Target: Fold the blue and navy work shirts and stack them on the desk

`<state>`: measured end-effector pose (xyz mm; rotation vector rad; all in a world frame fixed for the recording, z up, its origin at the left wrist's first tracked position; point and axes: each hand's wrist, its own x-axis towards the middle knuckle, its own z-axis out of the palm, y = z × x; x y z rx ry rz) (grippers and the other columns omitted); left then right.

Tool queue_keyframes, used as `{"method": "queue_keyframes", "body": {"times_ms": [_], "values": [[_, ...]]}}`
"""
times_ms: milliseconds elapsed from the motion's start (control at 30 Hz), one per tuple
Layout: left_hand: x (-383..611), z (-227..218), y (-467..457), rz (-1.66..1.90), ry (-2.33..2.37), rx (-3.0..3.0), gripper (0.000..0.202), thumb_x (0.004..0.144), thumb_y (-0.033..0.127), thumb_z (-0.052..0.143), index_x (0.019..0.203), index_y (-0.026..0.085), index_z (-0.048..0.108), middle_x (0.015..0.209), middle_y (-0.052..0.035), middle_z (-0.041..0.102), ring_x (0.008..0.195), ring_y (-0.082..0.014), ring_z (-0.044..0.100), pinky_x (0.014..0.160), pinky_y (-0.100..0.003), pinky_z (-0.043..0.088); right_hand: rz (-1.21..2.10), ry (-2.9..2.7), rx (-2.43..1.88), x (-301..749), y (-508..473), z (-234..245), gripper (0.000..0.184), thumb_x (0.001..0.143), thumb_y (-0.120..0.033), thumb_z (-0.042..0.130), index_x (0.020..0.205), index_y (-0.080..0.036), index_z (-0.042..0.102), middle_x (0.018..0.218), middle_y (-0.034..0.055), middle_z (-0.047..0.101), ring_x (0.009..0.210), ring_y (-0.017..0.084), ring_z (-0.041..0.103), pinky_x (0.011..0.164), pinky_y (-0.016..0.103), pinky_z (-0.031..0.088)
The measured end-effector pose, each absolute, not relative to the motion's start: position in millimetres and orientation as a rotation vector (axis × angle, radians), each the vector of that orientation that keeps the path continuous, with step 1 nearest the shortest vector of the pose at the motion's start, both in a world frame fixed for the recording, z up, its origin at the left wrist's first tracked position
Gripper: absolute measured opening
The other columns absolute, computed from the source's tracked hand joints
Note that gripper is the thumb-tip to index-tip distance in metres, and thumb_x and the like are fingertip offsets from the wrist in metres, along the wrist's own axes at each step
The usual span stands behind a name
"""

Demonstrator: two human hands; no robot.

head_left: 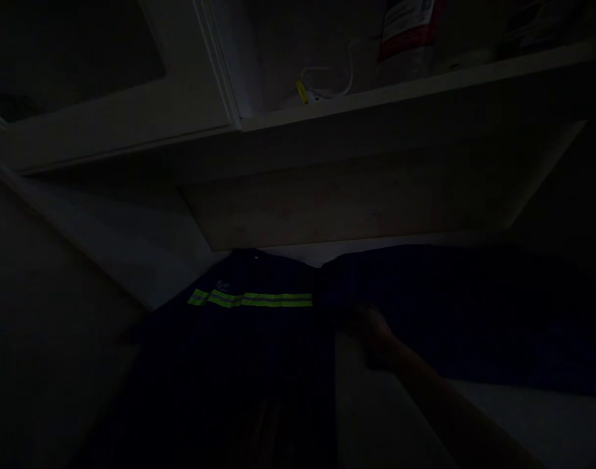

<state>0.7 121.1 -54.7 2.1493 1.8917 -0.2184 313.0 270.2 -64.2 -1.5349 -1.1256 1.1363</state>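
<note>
A dark blue work jacket [273, 345] with a yellow-green reflective band across its chest lies spread out, collar at the far end. My right hand [373, 332] reaches in from the lower right, its fingers closed at the jacket's right edge near the sleeve. Dimness hides the exact fingertips. Low in the view, my left hand [266, 426] rests on the jacket's front, fingers stretched out and barely visible. More dark blue cloth [464, 312] stretches to the right; whether it is the sleeve or a separate garment I cannot tell.
The scene is very dark. Overhead runs a pale shelf [356, 94] holding a white cable with a yellow tag [301, 91] and a red-and-white package [408, 29]. A pale cabinet door [190, 107] hangs at the upper left. Behind the jacket stands a back panel [346, 202].
</note>
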Motion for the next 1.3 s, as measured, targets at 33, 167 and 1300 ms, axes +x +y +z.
{"method": "queue_keyframes", "body": {"times_ms": [33,167,1300], "values": [[-2.0,-47.4,122.2,-0.252,1.821,2.131,0.063,0.084,0.048,0.051,0.143,0.029,0.044,0.153,-0.0083,0.034,0.141,-0.0343,0.031,0.112,-0.061,0.03,1.178,-1.068,-1.528,324.3,258.7,-64.8,0.054,0.091,-0.036,0.028,0.142,-0.017,0.026,0.107,0.0159,0.063,0.088,0.024,0.067,0.075,0.044,0.055],[-7.9,-11.6,158.6,-0.173,1.668,2.108,0.054,0.087,0.05,0.046,0.136,0.027,0.055,0.143,-0.0081,0.052,0.131,-0.0287,0.049,0.108,-0.047,0.042,0.814,-1.099,-1.659,343.8,225.8,-46.8,0.069,0.085,-0.045,0.05,0.144,-0.018,0.028,0.133,0.018,0.05,0.117,0.028,0.056,0.098,0.048,0.047],[22.2,-68.8,468.4,-0.193,1.887,2.606,0.054,0.072,0.031,0.052,0.125,0.022,0.063,0.148,-0.0131,0.046,0.139,-0.0378,0.033,0.111,-0.059,0.019,0.4,-2.149,-1.75,277.0,310.5,-54.5,0.062,0.097,-0.06,0.021,0.144,-0.026,0.042,0.157,0.0126,0.027,0.145,0.036,0.017,0.107,0.074,-0.002]]}}
